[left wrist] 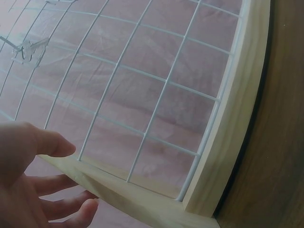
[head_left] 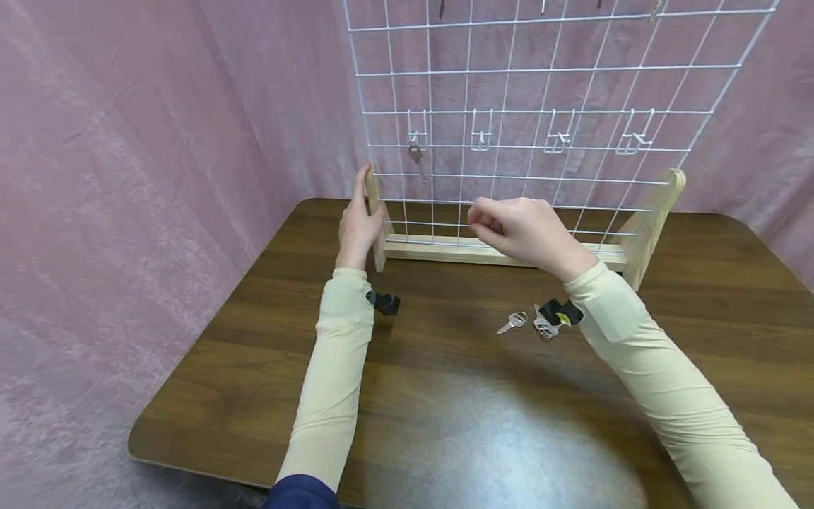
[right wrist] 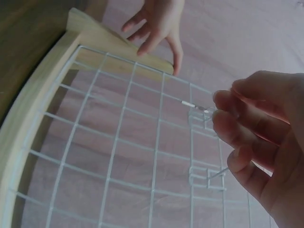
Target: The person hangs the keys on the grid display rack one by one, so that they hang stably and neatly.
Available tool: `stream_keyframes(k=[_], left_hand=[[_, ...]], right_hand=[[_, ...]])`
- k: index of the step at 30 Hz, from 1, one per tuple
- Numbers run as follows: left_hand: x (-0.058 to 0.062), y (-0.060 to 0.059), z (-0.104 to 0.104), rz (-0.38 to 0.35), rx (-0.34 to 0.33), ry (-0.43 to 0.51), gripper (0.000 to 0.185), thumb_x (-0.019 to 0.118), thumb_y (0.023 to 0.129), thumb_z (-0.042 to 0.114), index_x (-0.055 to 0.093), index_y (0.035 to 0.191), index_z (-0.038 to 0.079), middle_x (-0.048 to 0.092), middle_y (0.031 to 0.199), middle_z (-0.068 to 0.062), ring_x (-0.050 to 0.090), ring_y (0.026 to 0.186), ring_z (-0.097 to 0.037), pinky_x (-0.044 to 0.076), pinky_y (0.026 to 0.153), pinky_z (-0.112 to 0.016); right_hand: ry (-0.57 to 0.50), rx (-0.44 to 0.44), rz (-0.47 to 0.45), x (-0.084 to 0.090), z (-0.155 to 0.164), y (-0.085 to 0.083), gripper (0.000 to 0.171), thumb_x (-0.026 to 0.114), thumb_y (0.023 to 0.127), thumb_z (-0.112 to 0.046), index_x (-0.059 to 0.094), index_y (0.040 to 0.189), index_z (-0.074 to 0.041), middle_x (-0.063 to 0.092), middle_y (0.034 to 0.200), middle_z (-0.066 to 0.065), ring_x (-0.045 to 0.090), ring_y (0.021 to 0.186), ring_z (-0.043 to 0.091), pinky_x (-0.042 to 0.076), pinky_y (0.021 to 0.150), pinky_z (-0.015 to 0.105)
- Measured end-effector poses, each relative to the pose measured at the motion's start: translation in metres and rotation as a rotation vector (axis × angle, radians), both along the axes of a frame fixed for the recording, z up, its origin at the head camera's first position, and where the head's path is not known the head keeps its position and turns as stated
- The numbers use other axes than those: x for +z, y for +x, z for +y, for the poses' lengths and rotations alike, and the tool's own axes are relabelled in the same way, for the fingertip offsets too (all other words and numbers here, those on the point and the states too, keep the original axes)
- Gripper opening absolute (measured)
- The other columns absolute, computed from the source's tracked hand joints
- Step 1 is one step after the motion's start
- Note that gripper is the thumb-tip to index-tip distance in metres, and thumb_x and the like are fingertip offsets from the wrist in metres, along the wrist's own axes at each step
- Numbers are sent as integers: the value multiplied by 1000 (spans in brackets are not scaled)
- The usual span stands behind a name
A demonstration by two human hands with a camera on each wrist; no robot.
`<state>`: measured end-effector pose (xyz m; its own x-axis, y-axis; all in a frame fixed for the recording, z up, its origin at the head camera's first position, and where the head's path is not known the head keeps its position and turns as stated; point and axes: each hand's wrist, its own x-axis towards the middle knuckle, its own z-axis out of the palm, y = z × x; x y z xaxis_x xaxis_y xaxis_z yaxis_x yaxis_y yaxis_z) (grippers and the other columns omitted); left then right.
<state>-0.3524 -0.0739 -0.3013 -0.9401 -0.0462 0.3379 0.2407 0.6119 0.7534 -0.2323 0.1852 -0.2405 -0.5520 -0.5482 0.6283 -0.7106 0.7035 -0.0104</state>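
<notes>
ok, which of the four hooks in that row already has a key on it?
The leftmost hook, nearest the left hand; a key hangs from it. The other three are bare.

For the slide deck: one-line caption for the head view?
Left hand steadies the wire grid rack; right hand hovers before it, keys on table.
</notes>
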Motion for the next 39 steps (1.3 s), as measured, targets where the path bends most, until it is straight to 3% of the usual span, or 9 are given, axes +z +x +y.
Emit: stream_keyframes(k=[4, 7, 11, 15, 20, 30, 39], left_hand=[[0, 0, 0, -7, 6, -1, 74, 53, 94, 20, 14, 147, 53, 63, 121, -13, 66, 90, -34, 53, 72, -48], [1, 0, 0, -8, 7, 3, 74, 54, 94, 20, 14, 147, 54, 63, 121, -12, 65, 91, -34, 52, 73, -49], [1, 0, 0, -8, 2, 3, 74, 53, 94, 20, 14, 147, 54, 62, 123, -14, 65, 90, -34, 52, 73, -49], [0, 0, 0, -7, -1, 0, 75, 53, 94, 20, 14, 147, 54, 62, 124, -15, 65, 90, -35, 52, 73, -50], [-1, -3, -1, 9, -11, 13, 74, 53, 93, 19, 15, 147, 53, 62, 123, -15, 65, 89, -35, 53, 72, -50], [1, -2, -1, 22, -21, 22, 74, 52, 93, 18, 16, 149, 51, 64, 121, -13, 66, 86, -34, 53, 70, -48], [-1, -1, 0, 21, -15, 15, 75, 52, 93, 17, 15, 149, 51, 64, 118, -14, 64, 82, -32, 52, 69, -46]], right_hand=[[39, -12, -13, -11, 9, 5, 6, 64, 86, -8, 63, 88, -14, 67, 70, -4, 60, 61, 10, 46, 53, 32], [96, -32, -86, -18, 18, 8, 6, 63, 87, -9, 63, 89, -15, 66, 73, -5, 58, 61, 9, 46, 54, 32], [193, -39, -292, -31, 32, 10, 8, 65, 87, -11, 64, 93, -16, 68, 84, -5, 59, 68, 7, 50, 61, 32], [276, -49, -505, -48, 46, 7, 12, 69, 84, -13, 65, 95, -16, 66, 83, -5, 59, 74, 7, 50, 68, 31], [337, -64, -648, -65, 59, -1, 15, 72, 80, -12, 66, 93, -13, 62, 77, -7, 56, 73, 7, 47, 67, 30], [349, -44, -799, -83, 68, -13, 16, 75, 75, -12, 61, 81, -15, 57, 69, -7, 51, 65, 5, 41, 60, 25], [351, -2, -875, -95, 66, -16, 17, 74, 73, -6, 60, 80, -11, 56, 67, -6, 48, 62, 4, 39, 57, 19]])
